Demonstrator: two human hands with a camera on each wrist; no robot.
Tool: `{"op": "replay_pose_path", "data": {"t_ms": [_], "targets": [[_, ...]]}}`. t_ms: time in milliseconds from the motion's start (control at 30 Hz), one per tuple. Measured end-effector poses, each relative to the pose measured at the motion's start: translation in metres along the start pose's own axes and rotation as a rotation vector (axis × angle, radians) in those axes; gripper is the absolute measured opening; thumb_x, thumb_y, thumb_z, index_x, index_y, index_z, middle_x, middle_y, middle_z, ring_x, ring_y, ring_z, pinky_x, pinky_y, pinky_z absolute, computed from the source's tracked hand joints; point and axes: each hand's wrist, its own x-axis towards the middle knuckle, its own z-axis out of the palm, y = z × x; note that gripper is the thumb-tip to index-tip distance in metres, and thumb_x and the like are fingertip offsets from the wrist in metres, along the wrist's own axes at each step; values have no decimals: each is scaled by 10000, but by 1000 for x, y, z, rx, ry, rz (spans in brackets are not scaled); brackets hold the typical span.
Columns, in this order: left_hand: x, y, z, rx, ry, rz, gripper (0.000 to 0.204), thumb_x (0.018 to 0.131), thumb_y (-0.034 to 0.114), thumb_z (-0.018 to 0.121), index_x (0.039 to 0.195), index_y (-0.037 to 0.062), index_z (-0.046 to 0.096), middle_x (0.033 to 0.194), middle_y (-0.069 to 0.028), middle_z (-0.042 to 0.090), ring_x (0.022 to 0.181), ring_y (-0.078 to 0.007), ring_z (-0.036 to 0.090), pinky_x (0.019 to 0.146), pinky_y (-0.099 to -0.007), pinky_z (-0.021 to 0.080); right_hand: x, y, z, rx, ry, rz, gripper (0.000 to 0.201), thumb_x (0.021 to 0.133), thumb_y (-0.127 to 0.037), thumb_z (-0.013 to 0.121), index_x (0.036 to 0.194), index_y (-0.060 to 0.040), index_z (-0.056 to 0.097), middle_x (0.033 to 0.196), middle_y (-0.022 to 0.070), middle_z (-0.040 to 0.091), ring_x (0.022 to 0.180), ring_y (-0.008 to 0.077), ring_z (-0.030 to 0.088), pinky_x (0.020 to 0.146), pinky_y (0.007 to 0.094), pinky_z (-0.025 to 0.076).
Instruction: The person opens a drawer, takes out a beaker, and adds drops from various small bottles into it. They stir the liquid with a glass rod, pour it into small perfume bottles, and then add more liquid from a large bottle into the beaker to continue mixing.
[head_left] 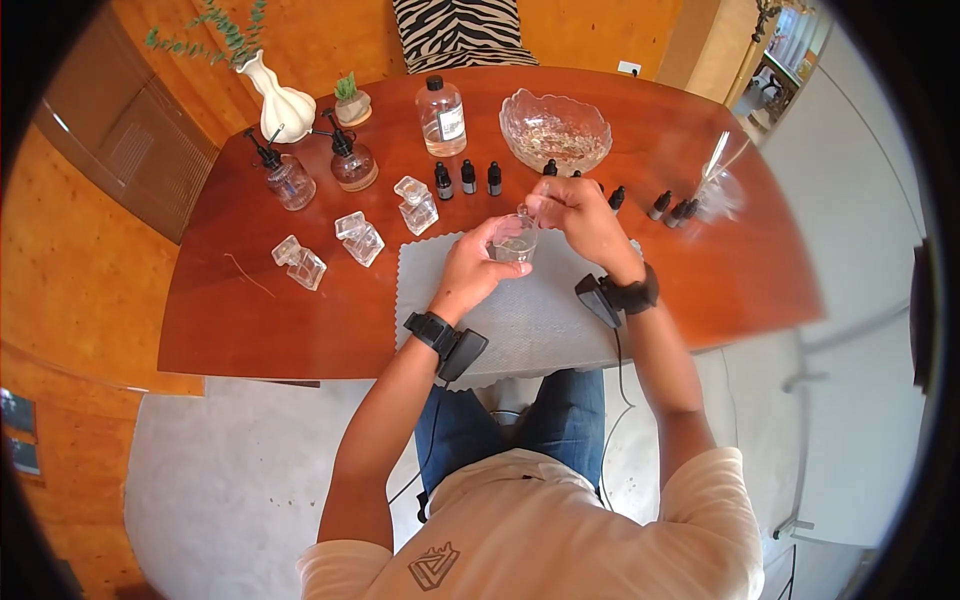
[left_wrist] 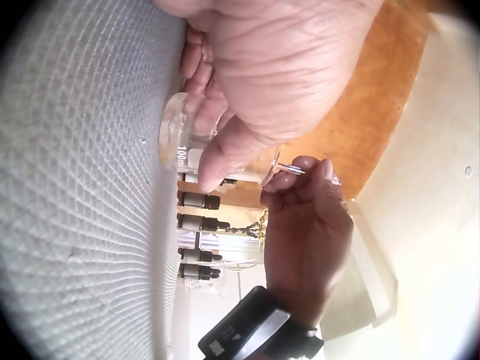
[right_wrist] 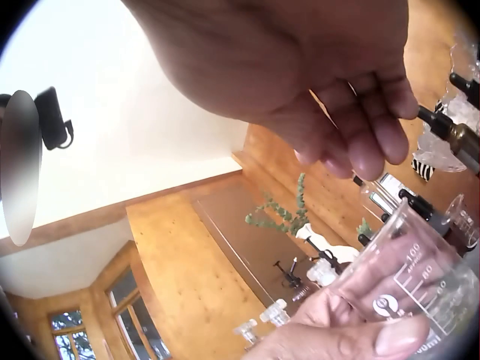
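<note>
Now the clear beaker (head_left: 515,243) is held over the grey mat (head_left: 480,325) by the left hand (head_left: 474,264), a thin clear rod (left_wrist: 291,169) being pinched at its mouth by the right hand (head_left: 585,222), light, stiff, slippery and breakable by its look, best gripped around its lower wall

A clear beaker (head_left: 515,243) with white volume marks reaching 100 is held roughly upright in the left hand (head_left: 474,264) over the grey mat (head_left: 540,325), and a thin transparent rod (left_wrist: 291,169), pinched by the right hand (head_left: 584,222), extends from its open mouth.
</note>
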Motion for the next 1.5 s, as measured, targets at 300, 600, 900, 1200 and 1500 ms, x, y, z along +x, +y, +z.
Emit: {"op": "replay_pose_path", "data": {"t_ms": [300, 600, 900, 1200, 1500], "targets": [[-1, 2, -1, 43, -8, -20, 643, 741, 49, 852, 1341, 18, 624, 1259, -110, 712, 1149, -202, 676, 980, -332, 526, -1, -4, -1, -26, -96, -40, 175, 977, -103, 641, 903, 55, 657, 703, 117, 577, 655, 186, 512, 633, 350, 453], [-1, -2, -1, 29, -6, -16, 638, 734, 55, 864, 1326, 15, 629, 1242, -102, 720, 1146, -203, 680, 986, -332, 524, -1, -1, 1, 93, -157, -61, 170, 974, -103, 641, 909, 54, 656, 722, 120, 600, 671, 183, 539, 656, 351, 463], [0, -6, 0, 40, 0, 2, 630, 728, 63, 869, 1313, 19, 642, 1234, -101, 723, 1143, -206, 682, 989, -339, 524, 0, 1, 7, 59, -98, -119, 174, 969, -106, 644, 896, 51, 651, 694, 138, 591, 640, 222, 516, 636, 371, 455], [0, -5, 0, 13, -14, -13, 642, 737, 57, 859, 1335, 21, 628, 1257, -107, 715, 1154, -208, 676, 985, -347, 527, -1, 0, 9, 56, -69, -124, 166, 965, -116, 655, 914, 42, 661, 672, 132, 576, 620, 235, 498, 619, 377, 445], [1, -8, 0, 22, -13, -17, 647, 741, 61, 860, 1342, 19, 623, 1260, -116, 714, 1162, -208, 675, 990, -340, 528, 0, -1, 11, 157, -70, -125, 196, 969, -118, 651, 868, 49, 638, 678, 114, 546, 634, 198, 483, 617, 374, 430]]}}
